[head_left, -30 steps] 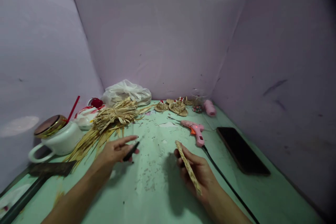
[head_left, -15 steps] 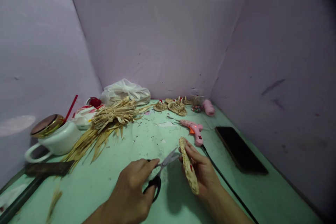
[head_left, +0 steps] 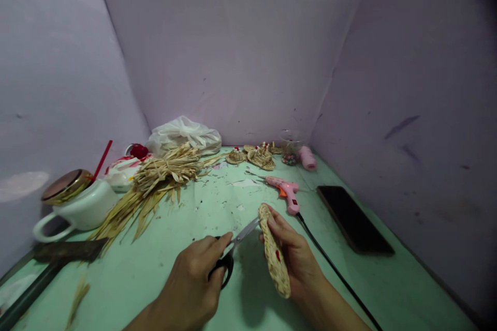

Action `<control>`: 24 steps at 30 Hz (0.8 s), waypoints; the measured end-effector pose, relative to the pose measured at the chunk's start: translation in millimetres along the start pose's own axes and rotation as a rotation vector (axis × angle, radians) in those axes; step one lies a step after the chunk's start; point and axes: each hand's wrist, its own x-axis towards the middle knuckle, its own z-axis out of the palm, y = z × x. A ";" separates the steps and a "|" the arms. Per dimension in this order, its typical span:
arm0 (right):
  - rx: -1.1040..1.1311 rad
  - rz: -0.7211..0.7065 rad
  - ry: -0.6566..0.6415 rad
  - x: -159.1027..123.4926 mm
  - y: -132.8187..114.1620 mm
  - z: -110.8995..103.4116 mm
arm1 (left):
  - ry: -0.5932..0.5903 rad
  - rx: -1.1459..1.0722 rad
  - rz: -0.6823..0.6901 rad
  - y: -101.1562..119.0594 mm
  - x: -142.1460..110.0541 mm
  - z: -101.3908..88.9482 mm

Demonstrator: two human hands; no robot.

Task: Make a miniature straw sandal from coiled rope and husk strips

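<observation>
My left hand (head_left: 198, 274) grips a pair of black-handled scissors (head_left: 244, 231), the fingers in and around the loops. Their blades are closed together, and the tip meets the far left edge of a braided straw piece (head_left: 275, 256). That piece is flat, long and pale, seen nearly edge-on, with a small red spot on its side. My right hand (head_left: 295, 248) holds it from the right, thumb on the upper part and the other fingers mostly hidden behind it. Just beyond lies a pink glue gun (head_left: 286, 194) with an orange trigger and a lit red light.
On the left are a dried straw bundle (head_left: 163, 176), a white mug (head_left: 87, 209) and a hammer (head_left: 66, 253). A plastic bag (head_left: 186, 134), small woven straw pieces (head_left: 261, 158) and a pink spool (head_left: 307, 158) stand at the back. A phone (head_left: 353, 220) and the glue gun's black cord (head_left: 330, 261) lie right.
The scissors' blades have closed, with their tip now at the straw piece's edge. My right hand has turned the straw piece slightly, showing more of its braided face.
</observation>
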 end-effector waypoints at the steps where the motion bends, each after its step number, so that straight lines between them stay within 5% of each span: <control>1: 0.000 -0.002 0.000 -0.1 0.2 -0.3 | 0.006 -0.005 0.009 -0.2 -0.1 0.1; 14: -0.003 0.005 -0.012 -1.3 -1.2 -0.2 | 0.007 -0.097 -0.051 2.5 0.9 -6.4; 19: 0.007 0.011 0.011 4.9 -2.4 -4.3 | 0.159 0.081 -0.324 -11.5 15.0 -23.7; 24: -0.101 -0.131 -0.042 7.3 4.5 -7.8 | -0.081 0.516 -0.671 -50.5 25.7 -47.4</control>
